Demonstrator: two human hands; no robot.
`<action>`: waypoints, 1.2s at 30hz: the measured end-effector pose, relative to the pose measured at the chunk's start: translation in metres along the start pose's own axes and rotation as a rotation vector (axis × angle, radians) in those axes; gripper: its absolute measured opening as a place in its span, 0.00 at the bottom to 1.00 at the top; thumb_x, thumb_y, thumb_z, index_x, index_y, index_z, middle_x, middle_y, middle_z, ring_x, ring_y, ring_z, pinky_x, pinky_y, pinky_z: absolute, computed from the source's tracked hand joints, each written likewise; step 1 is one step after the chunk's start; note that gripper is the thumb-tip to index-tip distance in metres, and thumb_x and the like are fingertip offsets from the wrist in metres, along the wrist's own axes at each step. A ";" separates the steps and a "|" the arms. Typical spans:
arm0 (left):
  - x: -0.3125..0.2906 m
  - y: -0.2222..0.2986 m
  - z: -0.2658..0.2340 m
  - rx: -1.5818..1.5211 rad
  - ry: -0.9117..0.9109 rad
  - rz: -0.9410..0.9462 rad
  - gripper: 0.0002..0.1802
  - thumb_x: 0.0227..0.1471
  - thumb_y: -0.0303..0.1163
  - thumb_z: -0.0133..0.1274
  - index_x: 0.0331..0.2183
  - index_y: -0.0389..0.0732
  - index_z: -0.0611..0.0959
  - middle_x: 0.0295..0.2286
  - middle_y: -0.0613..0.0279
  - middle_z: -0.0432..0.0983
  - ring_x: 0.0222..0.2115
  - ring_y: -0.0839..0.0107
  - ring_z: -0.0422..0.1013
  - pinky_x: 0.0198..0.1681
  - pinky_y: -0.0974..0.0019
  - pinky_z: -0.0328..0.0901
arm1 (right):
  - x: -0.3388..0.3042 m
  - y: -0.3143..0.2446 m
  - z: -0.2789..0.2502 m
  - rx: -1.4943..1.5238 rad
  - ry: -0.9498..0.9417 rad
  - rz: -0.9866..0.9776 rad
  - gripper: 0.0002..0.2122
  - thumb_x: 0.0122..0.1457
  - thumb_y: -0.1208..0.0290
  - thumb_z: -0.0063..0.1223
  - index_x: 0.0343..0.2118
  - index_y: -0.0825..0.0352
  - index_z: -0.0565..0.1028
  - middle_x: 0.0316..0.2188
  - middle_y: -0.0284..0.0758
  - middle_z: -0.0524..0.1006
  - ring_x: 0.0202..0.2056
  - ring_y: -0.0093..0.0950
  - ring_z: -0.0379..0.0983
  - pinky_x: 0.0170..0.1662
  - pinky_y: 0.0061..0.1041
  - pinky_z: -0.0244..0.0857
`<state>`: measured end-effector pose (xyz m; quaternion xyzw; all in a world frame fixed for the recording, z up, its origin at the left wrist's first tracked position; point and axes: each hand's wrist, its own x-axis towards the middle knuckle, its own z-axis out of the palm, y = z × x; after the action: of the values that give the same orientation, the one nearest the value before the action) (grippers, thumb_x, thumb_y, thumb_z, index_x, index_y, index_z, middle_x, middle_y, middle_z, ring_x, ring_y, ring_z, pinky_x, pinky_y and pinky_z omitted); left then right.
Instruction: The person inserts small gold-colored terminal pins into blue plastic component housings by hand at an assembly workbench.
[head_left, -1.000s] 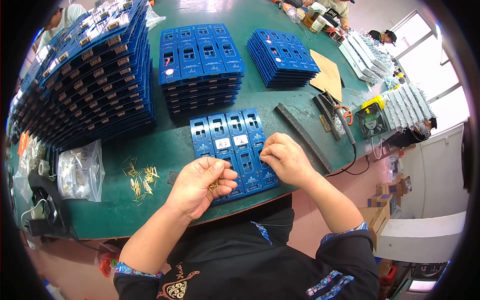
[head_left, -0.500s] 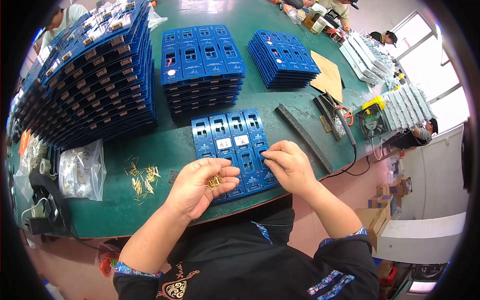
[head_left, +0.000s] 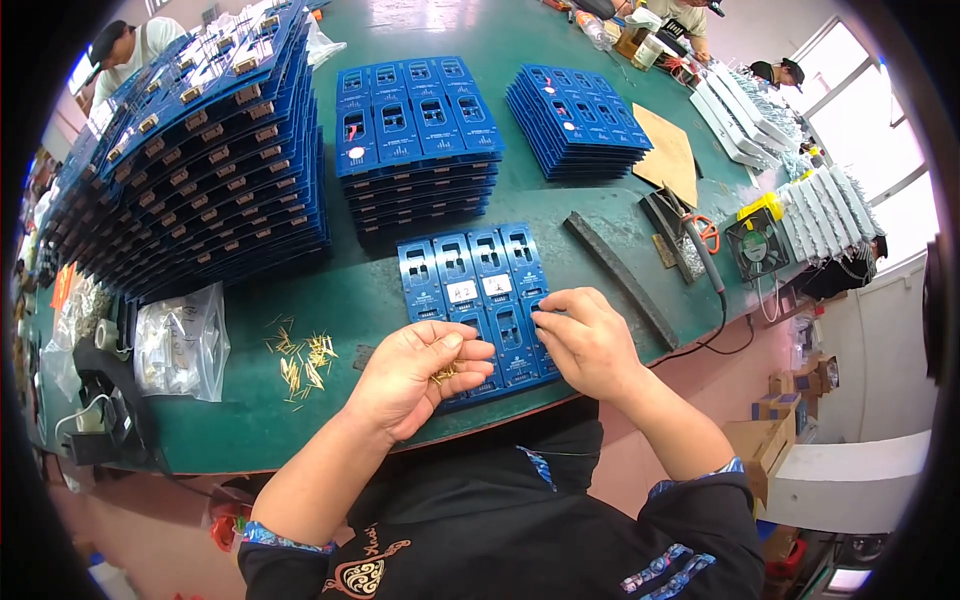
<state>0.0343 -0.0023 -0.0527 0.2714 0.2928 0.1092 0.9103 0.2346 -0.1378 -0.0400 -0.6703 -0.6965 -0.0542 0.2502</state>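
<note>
A blue circuit board panel with several rows of cut-outs and two white labels lies flat on the bench in front of me. Over its lower left part is my left hand, palm up and fingers curled round a small bunch of thin gold pins. At the panel's right edge, my right hand has thumb and fingertips pinched together close to the surface. Whatever sits between those fingertips is too small to make out. More gold pins lie loose on the bench to the left.
Blue panels form a tall stack, a middle stack and a right stack. A dark bar, soldering iron and small fan lie right. A plastic bag is left; other people sit around the bench.
The whole view has shifted a little. My left thumb and fingers have closed further over the gold pins, while my right hand stays pinched at the panel's right edge.
</note>
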 end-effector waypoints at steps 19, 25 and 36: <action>0.009 -0.007 0.005 0.031 -0.048 0.055 0.16 0.62 0.40 0.45 0.30 0.39 0.77 0.23 0.62 0.77 0.21 0.76 0.73 0.24 0.76 0.67 | 0.046 -0.031 0.024 0.482 0.055 0.022 0.04 0.48 0.76 0.59 0.28 0.67 0.77 0.30 0.35 0.75 0.33 0.35 0.72 0.35 0.29 0.67; 0.010 -0.005 0.007 0.079 -0.044 0.047 0.17 0.62 0.42 0.44 0.31 0.38 0.77 0.24 0.63 0.76 0.21 0.76 0.72 0.24 0.76 0.67 | 0.045 -0.026 0.026 0.393 0.135 -0.118 0.03 0.49 0.79 0.57 0.28 0.68 0.75 0.32 0.36 0.74 0.33 0.35 0.72 0.34 0.29 0.67; -0.004 0.013 -0.003 -0.005 0.059 0.064 0.13 0.61 0.30 0.44 0.41 0.29 0.74 0.35 0.46 0.77 0.32 0.64 0.77 0.37 0.66 0.74 | 0.001 0.022 -0.004 0.371 -0.118 0.161 0.03 0.50 0.77 0.56 0.24 0.68 0.73 0.44 0.41 0.72 0.48 0.39 0.68 0.49 0.34 0.63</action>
<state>0.0287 0.0083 -0.0462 0.2749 0.3106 0.1470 0.8980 0.2567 -0.1360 -0.0421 -0.6683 -0.6522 0.1346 0.3315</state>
